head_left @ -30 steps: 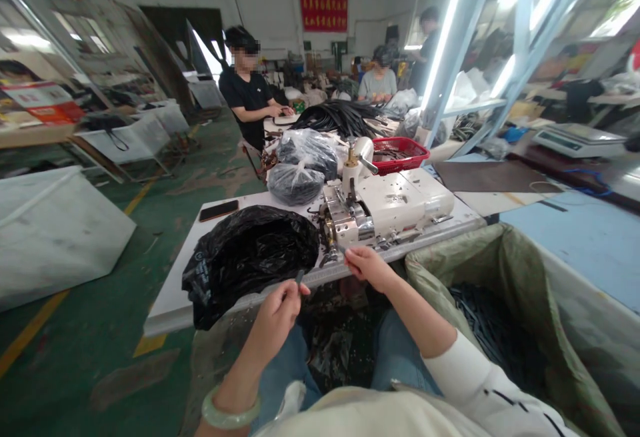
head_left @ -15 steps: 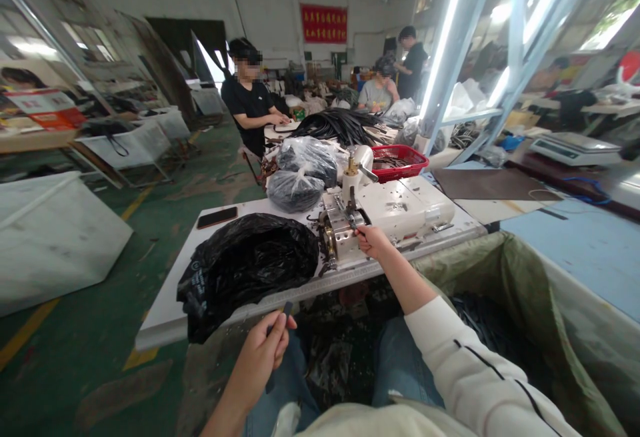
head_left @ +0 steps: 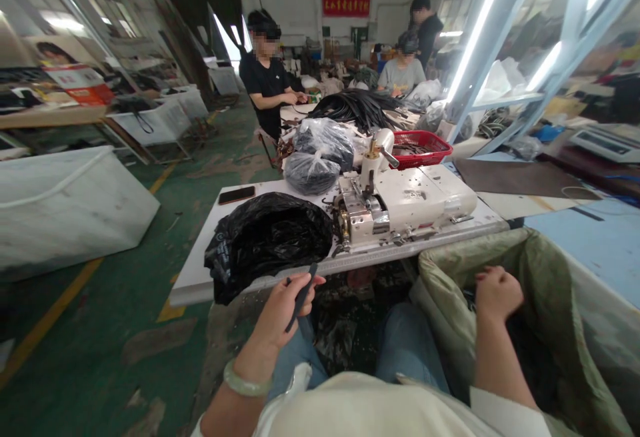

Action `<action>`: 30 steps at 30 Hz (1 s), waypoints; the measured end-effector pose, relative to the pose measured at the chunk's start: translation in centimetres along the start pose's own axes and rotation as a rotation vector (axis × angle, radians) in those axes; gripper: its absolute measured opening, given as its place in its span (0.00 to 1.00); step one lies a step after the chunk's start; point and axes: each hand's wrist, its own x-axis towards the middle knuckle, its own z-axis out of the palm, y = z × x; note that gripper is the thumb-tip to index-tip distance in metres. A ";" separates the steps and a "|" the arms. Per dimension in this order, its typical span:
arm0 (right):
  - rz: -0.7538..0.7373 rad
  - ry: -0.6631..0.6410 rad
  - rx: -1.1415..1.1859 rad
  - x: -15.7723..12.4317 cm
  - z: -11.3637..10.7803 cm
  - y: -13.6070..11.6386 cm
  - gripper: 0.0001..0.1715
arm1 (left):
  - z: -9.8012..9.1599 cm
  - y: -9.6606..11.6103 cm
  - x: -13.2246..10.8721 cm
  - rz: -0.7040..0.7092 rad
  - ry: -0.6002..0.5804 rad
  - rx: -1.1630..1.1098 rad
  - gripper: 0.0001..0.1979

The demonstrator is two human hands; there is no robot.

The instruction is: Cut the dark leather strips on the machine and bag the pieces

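Factory floor is stretching away behind a white table (head_left: 196, 292) carrying a cream industrial sewing machine (head_left: 400, 207); a black plastic bag (head_left: 265, 244) is lying just left of the machine, and a red basket (head_left: 420, 147) is sitting just behind it; a seated co-worker (head_left: 267, 77) is working well beyond the machine; in front of the machine, the left hand (head_left: 283, 310) is gripping a dark strip (head_left: 303, 297) between thumb and fingers; the right hand (head_left: 495, 294) is clenching into a fist above a green sack (head_left: 545, 270), front right of the machine, with nothing showing in it.
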 end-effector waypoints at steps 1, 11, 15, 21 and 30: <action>0.012 0.118 -0.142 0.3 -1.6 2.5 0.25 | 0.2 0.2 0.1 -0.003 -0.014 0.000 0.17; 0.041 -1.096 0.723 -9.7 -1.3 -11.3 0.28 | 3.6 0.3 0.7 0.081 -0.013 0.273 0.16; 0.055 -1.511 0.966 -16.2 0.4 -17.5 0.23 | 3.5 0.1 0.0 0.115 -0.045 0.360 0.17; 0.023 -1.423 1.143 -16.8 0.8 -17.0 0.14 | 0.5 0.4 -1.6 -0.058 -0.077 0.291 0.25; -0.187 -1.510 1.063 -14.8 0.1 -15.5 0.16 | -0.3 0.5 -1.2 0.114 -0.012 0.288 0.22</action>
